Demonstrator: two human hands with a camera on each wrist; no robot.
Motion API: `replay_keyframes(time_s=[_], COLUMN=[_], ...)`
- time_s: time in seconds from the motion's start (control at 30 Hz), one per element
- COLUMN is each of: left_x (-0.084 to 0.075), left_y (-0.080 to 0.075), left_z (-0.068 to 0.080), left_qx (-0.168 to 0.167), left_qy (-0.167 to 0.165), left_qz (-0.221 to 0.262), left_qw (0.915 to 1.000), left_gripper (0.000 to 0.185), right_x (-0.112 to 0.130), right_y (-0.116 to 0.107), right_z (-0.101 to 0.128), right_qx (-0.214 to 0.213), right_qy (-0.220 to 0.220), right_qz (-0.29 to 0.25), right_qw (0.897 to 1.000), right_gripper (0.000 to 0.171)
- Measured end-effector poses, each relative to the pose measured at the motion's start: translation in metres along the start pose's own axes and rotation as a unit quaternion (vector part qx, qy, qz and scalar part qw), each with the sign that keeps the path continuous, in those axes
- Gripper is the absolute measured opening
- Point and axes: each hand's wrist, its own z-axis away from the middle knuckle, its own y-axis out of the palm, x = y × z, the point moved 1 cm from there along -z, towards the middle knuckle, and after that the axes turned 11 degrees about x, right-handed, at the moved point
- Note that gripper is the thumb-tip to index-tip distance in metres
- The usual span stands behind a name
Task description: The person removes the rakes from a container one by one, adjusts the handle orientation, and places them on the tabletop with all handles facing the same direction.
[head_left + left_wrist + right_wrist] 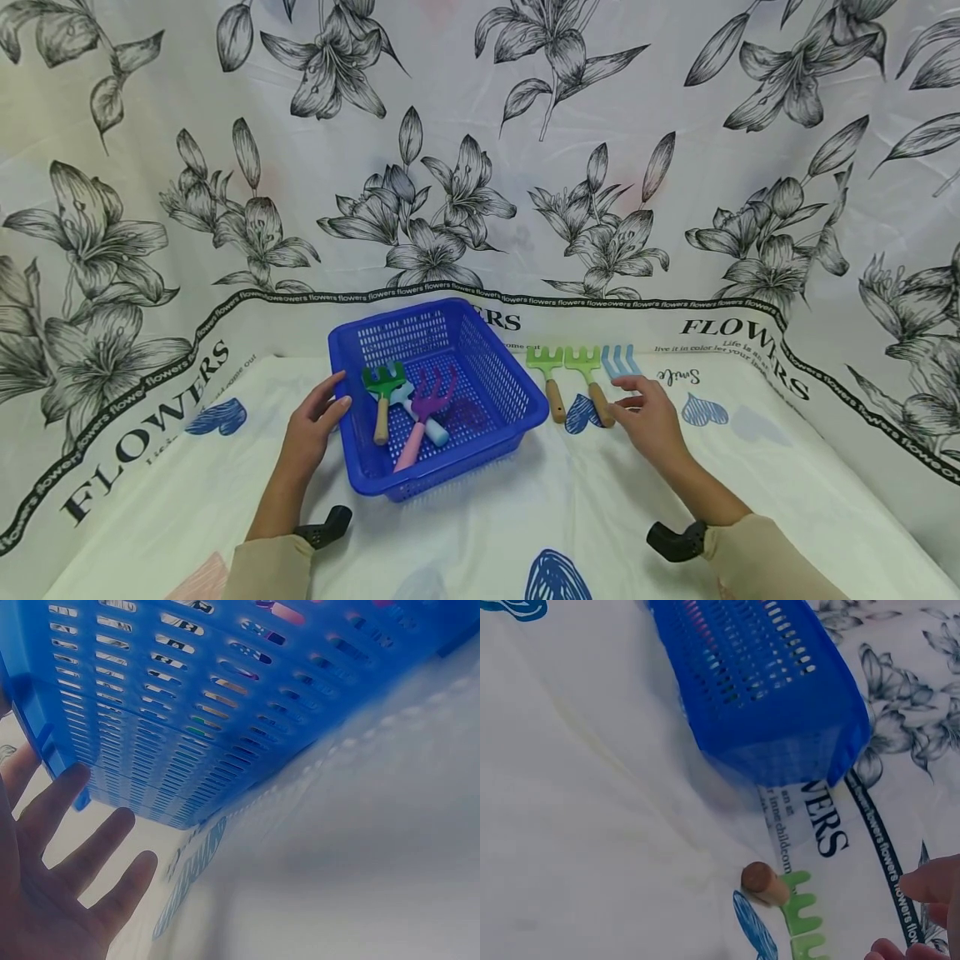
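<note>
A blue plastic basket [517, 421] holds a green hand rake with a wooden handle [382, 421], a purple rake with a pink handle [430, 404] and a light blue tool [437, 432]. At its left rim is my left hand [309, 425], fingers spread and fairly straight, fingertips against the edge [56, 862]. To the right lie two light green rakes [545, 360] [582, 360] with wooden handles and a blue rake [619, 361]. My right hand [651, 421] hovers with loosely bent fingers by the blue rake, hiding its handle; no tool shows between the fingers.
A white printed cloth [600, 508] covers the table, with blue hearts on it. Behind stands a flower-patterned curtain [480, 125]. Black wrist devices [330, 527] [671, 542] sit on both wrists.
</note>
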Motion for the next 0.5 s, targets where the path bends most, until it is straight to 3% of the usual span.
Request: replay_keyframes(time_s=[0.13, 0.43, 0.5], left_x=[0.001, -0.003, 0.003], left_y=[0.0, 0.0, 0.0], left_z=[-0.001, 0.0, -0.002], left_qx=[0.003, 0.005, 0.003], left_qy=[0.001, -0.002, 0.003], left_qz=[-0.001, -0.001, -0.002], left_qw=[1.0, 1.0, 1.0], left_gripper=[0.061, 0.061, 0.061], right_x=[0.006, 0.028, 0.032], right_y=[0.006, 0.02, 0.023], right_z=[0.001, 0.003, 0.003], right_qx=[0.003, -0.003, -0.002], right_qy=[-0.01, -0.075, -0.091], right_qz=[-0.018, -0.022, -0.023], right_qw=[1.0, 0.997, 0.996], right_gripper=[0.04, 0.049, 0.048])
